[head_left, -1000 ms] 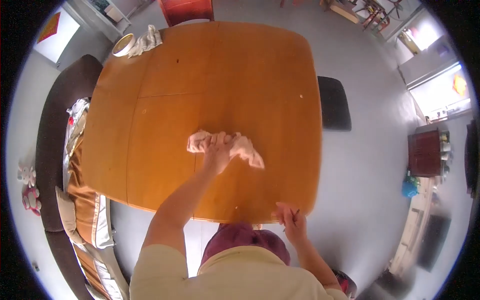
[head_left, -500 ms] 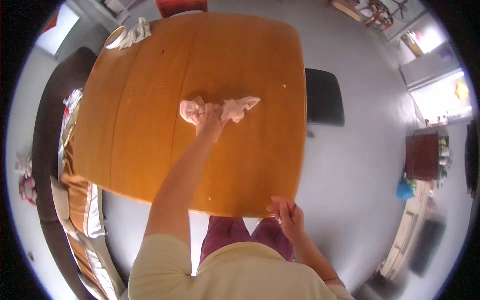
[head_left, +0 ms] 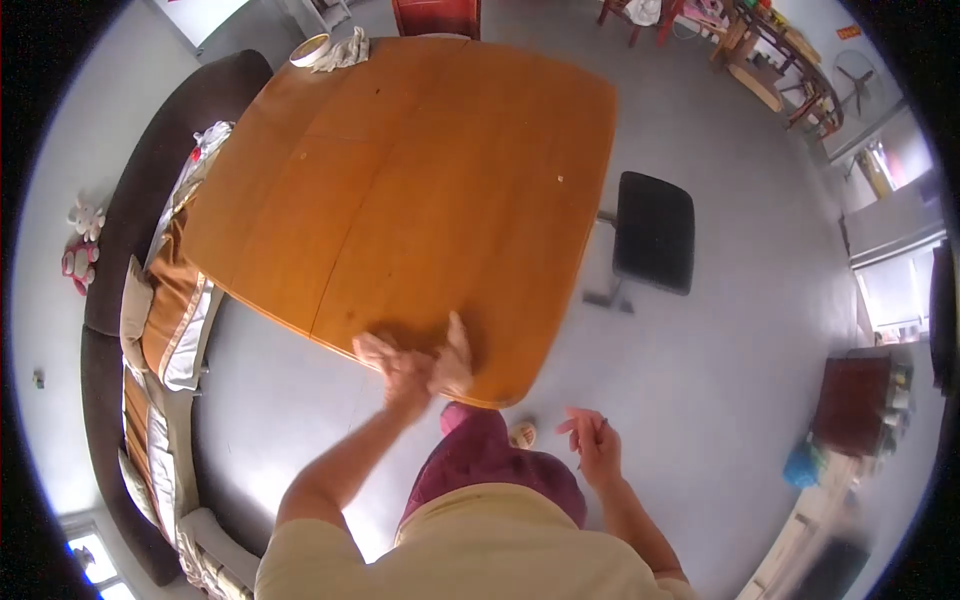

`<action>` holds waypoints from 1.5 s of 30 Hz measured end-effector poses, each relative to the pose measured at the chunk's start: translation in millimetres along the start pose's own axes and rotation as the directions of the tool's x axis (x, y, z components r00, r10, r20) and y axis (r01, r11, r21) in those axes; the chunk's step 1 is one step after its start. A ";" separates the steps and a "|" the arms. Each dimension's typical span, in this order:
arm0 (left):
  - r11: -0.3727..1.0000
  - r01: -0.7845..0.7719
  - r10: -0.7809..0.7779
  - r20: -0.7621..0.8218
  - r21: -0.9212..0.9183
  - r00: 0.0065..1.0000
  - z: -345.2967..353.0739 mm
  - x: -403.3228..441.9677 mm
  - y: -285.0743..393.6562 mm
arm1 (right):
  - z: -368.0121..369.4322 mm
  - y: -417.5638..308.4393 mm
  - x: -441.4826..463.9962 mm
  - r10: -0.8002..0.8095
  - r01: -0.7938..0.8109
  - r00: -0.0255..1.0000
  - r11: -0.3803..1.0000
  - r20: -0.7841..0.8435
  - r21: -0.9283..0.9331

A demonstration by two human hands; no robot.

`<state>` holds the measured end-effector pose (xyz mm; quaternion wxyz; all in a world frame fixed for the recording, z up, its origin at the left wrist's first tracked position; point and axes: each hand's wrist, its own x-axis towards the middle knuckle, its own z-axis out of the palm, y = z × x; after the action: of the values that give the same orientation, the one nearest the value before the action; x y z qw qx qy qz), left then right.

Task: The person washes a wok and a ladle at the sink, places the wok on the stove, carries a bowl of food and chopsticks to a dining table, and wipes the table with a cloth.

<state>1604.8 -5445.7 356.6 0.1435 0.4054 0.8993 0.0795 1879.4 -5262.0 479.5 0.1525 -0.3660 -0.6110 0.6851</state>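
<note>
A crumpled pale pink cloth (head_left: pixel 454 362) lies on the near edge of the wooden table (head_left: pixel 400 200), bunched on both sides of my left hand (head_left: pixel 408 382). That hand is closed on the cloth and presses it against the tabletop, close to the rounded front corner. My right hand (head_left: pixel 597 447) hangs over the floor to the right of my legs, off the table. Its fingers are loosely bent and apart, and I see nothing held in them.
A round container (head_left: pixel 310 50) and a whitish cloth (head_left: pixel 344 52) sit at the table's far left corner. A black-seated chair (head_left: pixel 655 232) stands right of the table, a red chair (head_left: pixel 437 16) behind it. Along the left runs a sofa with cushions (head_left: pixel 172 300).
My left hand has drawn the pink cloth from the middle of the table toward me, to the front edge. The view has shifted, and my right hand still hangs at the side.
</note>
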 end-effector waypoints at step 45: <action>0.930 0.368 -0.366 -0.194 -0.029 0.910 -51.2 350.4 270.1 | -261.7 -96.9 279.1 -0.025 0.074 0.946 0.987 0.324 -0.139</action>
<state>1558.3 -5005.7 407.3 0.0649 0.2201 0.9694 0.0872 1845.0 -4868.9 487.3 0.0403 -0.2444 -0.6863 0.6838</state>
